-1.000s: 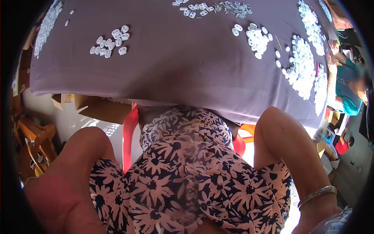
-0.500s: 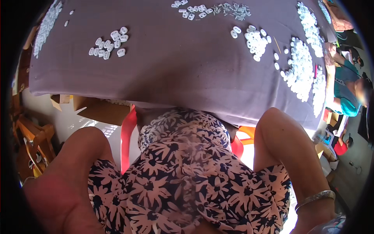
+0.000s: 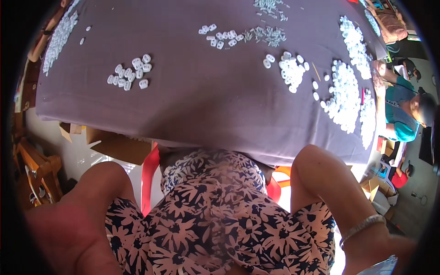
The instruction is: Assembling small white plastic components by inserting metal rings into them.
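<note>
Both arms are bent back toward me, away from the table. My left hand is large and blurred at the lower left, with its fingers outside the picture. My right hand is at the lower right below a silvery bangle; its fingers are hidden too. Beside it shows a small bluish, see-through piece whose kind I cannot make out. Neither hand touches the brown-covered table. On the cloth lie white oval pieces with holes, more white pieces and small metal pins.
Large heaps of white pieces cover the table's right side, with another heap far left. A thin stick lies between piles. A co-worker in teal sits at the right edge. Cardboard and a red chair are below.
The view has tilted, so the table and its piles sit lower in the picture and more metal pins show at the far side. More of my right hand shows below the bangle.
</note>
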Available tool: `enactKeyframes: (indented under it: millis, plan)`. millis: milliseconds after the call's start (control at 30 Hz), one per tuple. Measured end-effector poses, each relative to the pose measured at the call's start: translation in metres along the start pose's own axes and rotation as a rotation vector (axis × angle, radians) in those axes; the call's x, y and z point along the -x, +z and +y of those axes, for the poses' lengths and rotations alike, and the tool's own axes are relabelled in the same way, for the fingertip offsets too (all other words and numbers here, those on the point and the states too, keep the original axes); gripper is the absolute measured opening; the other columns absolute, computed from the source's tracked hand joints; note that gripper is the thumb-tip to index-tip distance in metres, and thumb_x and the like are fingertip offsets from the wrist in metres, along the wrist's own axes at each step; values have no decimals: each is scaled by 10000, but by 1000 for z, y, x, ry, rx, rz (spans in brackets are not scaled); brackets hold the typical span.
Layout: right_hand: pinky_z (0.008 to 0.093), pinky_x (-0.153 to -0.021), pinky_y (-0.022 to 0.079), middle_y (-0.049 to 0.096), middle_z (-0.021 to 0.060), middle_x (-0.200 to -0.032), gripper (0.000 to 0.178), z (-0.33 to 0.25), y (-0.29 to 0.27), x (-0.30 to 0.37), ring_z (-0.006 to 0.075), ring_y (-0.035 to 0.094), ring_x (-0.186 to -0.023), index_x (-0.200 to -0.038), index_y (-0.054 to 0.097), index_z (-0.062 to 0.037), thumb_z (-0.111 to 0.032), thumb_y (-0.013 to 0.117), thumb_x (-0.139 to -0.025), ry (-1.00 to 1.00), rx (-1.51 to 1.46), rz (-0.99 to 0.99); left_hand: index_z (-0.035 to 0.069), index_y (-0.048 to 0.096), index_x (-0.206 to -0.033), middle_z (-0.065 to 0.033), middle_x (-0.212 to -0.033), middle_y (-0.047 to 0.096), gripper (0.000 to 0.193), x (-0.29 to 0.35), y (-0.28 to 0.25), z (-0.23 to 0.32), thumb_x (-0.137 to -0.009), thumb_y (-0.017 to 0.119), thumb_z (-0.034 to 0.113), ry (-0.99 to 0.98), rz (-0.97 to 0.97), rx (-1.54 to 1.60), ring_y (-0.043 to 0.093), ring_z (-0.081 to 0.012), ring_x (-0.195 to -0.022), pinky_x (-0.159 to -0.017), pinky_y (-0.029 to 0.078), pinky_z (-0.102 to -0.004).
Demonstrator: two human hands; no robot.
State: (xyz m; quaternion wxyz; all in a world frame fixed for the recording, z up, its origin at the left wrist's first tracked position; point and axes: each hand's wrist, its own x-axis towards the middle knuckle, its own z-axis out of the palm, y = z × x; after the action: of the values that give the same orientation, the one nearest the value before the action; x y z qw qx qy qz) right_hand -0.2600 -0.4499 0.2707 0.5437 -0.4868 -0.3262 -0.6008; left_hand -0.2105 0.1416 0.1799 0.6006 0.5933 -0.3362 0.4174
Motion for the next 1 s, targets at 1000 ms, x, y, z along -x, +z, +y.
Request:
enactKeyframes:
  millis: [1000]
  plan:
    - [325,-850,385,604,71,-1045,352,110,149,105,215,519,-1011,-1030,652,-115,-410,527,-882,221,-57,18,128,493,-1161,-74,-862,519,231,-15,56,-28,-984,420,259,-17,-8,-3,487,-155,-615,-486,360,-292]
